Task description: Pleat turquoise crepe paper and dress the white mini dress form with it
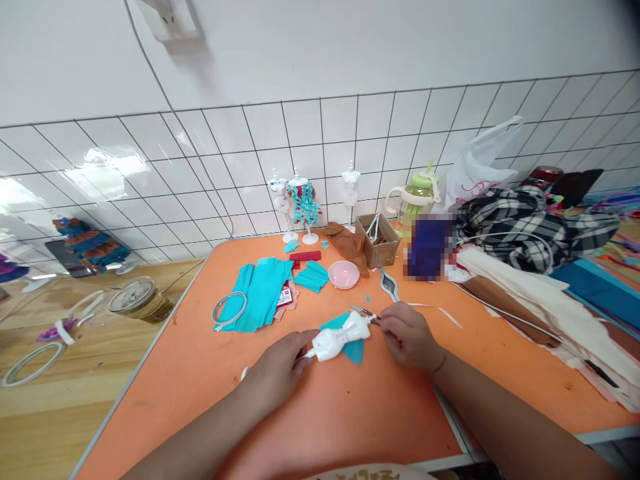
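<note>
A small white dress-form mannequin (334, 341) is tilted on its side above the orange table, over a piece of turquoise fabric (356, 352). My left hand (280, 363) is closed around the stand rod below its torso. My right hand (407, 333) is closed beside the mannequin's neck end, its fingertips pinched together; what they hold, if anything, is hidden. Thin dark pointed tools (369, 313) lie by the neck, near my right fingertips. Just beyond that hand is a grey-handled tool (389, 285).
A pink bowl (343, 274), a cardboard box (379, 241) and a turquoise cloth (257, 293) with a white ring (229, 309) lie farther back. Mini mannequins, including a turquoise-trimmed one (304, 203), stand against the tiled wall. Fabric strips (530, 300) cover the right side.
</note>
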`<state>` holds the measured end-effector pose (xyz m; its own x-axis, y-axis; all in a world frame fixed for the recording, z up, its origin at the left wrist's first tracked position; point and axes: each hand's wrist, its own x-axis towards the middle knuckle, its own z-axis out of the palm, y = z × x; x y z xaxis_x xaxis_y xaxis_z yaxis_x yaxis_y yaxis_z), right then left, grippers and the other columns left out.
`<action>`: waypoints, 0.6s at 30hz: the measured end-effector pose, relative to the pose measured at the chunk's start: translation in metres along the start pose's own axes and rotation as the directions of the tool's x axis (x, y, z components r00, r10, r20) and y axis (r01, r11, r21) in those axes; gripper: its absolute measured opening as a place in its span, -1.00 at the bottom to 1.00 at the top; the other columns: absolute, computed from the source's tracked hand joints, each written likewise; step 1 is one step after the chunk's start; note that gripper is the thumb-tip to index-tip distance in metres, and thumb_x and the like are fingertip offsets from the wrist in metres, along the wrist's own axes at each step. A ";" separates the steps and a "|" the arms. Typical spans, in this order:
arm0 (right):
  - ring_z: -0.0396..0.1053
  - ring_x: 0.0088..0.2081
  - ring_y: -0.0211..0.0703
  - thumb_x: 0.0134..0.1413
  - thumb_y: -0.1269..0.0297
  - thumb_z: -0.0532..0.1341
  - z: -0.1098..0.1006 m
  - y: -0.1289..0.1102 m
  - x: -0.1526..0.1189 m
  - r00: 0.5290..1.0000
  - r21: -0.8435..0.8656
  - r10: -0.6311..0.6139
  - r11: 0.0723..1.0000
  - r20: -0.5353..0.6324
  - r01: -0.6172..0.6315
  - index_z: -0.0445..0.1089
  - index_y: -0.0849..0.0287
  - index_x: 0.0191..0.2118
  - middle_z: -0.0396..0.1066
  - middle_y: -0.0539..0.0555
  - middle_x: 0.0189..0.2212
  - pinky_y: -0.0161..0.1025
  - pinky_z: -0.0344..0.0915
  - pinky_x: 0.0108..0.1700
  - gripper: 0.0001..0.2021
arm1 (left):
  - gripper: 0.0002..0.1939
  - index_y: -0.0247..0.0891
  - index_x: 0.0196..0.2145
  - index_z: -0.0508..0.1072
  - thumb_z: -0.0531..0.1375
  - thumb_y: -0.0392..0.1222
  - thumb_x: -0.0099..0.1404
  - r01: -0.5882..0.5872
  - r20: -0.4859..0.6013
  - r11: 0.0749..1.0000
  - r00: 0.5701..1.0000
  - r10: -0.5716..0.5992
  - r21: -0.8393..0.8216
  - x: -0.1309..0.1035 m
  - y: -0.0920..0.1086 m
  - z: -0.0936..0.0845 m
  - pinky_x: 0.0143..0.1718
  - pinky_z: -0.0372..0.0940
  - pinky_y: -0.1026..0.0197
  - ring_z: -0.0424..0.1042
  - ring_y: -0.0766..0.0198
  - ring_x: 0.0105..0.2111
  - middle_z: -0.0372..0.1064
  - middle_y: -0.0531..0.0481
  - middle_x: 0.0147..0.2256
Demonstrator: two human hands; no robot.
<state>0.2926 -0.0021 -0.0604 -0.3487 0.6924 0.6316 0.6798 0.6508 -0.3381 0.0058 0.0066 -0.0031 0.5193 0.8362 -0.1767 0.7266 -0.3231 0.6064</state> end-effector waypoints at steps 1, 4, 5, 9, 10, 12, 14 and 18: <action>0.30 -0.29 -0.09 -0.05 0.51 0.04 0.000 -0.003 -0.002 0.995 -0.012 -0.063 0.998 0.075 0.064 0.35 0.11 -0.40 0.40 0.12 -0.36 -0.14 0.26 -0.21 -0.80 | -0.55 -0.05 0.10 0.31 0.03 -0.22 0.24 0.001 -0.007 1.000 1.000 -0.001 -0.011 0.001 0.000 -0.002 -0.36 0.16 0.26 0.32 0.22 -0.36 0.35 0.02 -0.34; 0.32 -0.15 -0.07 -0.02 0.53 0.03 0.008 -0.010 0.000 0.931 -0.031 -0.106 0.992 0.350 0.124 0.40 0.13 -0.25 0.43 0.14 -0.24 -0.10 0.23 -0.07 -0.72 | -0.58 -0.09 0.07 0.33 0.01 -0.20 0.26 -0.007 -0.028 1.000 1.000 0.006 -0.012 0.003 0.000 -0.009 -0.41 0.12 0.27 0.29 0.24 -0.40 0.34 0.03 -0.39; 0.31 -0.12 -0.05 -0.01 0.53 0.04 0.011 -0.012 0.001 0.909 -0.050 -0.077 0.993 0.409 0.107 0.41 0.14 -0.21 0.43 0.15 -0.21 -0.09 0.22 -0.05 -0.71 | -0.59 -0.10 0.06 0.34 0.01 -0.20 0.26 -0.007 -0.037 1.000 0.999 0.008 0.002 0.004 0.000 -0.010 -0.41 0.11 0.27 0.29 0.23 -0.40 0.34 0.03 -0.39; 0.33 -0.14 -0.06 0.04 0.52 0.05 0.022 -0.021 0.005 0.876 -0.100 0.012 0.994 0.482 0.041 0.42 0.14 -0.18 0.43 0.14 -0.20 -0.09 0.22 -0.09 -0.71 | -0.62 -0.12 0.01 0.35 -0.01 -0.24 0.26 0.028 -0.068 0.995 0.997 -0.022 0.091 0.007 -0.002 -0.009 -0.39 0.11 0.25 0.34 0.19 -0.36 0.37 -0.02 -0.36; 0.33 -0.15 -0.07 0.07 0.51 0.04 0.022 -0.023 0.005 0.881 -0.091 0.016 0.995 0.474 0.032 0.42 0.13 -0.16 0.44 0.13 -0.19 -0.10 0.22 -0.09 -0.71 | -0.62 -0.10 0.01 0.35 -0.01 -0.25 0.25 0.041 -0.070 0.992 0.997 -0.033 0.120 0.007 -0.002 -0.008 -0.38 0.12 0.24 0.35 0.17 -0.34 0.38 -0.03 -0.34; 0.34 -0.13 -0.10 0.13 0.48 0.03 0.022 -0.026 0.005 0.896 -0.051 0.010 0.999 0.445 0.015 0.41 0.10 -0.11 0.43 0.12 -0.14 -0.13 0.23 -0.07 -0.70 | -0.60 -0.06 0.02 0.34 0.00 -0.27 0.24 0.070 -0.065 0.981 0.996 -0.059 0.180 0.008 -0.002 -0.006 -0.38 0.12 0.24 0.38 0.14 -0.29 0.40 -0.05 -0.29; 0.34 -0.11 -0.11 0.16 0.44 0.04 0.019 -0.026 0.005 0.910 -0.021 0.009 1.000 0.414 0.000 0.39 0.10 -0.07 0.42 0.12 -0.11 -0.15 0.24 -0.06 -0.72 | -0.60 -0.02 0.01 0.36 0.00 -0.27 0.24 0.097 -0.065 0.971 0.994 -0.085 0.219 0.009 -0.001 -0.006 -0.37 0.13 0.24 0.39 0.12 -0.26 0.42 -0.05 -0.26; 0.35 -0.13 -0.10 0.18 0.39 0.06 0.017 -0.019 0.006 0.917 -0.036 -0.016 0.999 0.397 0.033 0.46 0.11 -0.20 0.46 0.11 -0.22 -0.11 0.25 -0.04 -0.78 | -0.62 0.00 -0.03 0.39 0.00 -0.28 0.24 0.079 -0.066 0.975 0.996 -0.067 0.208 0.010 0.000 -0.009 -0.36 0.13 0.25 0.40 0.13 -0.25 0.45 -0.01 -0.25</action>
<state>0.2667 -0.0050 -0.0618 -0.5873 0.7486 0.3077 0.6905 0.6618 -0.2920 0.0066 0.0191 0.0019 0.4384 0.8835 -0.1650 0.8433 -0.3409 0.4155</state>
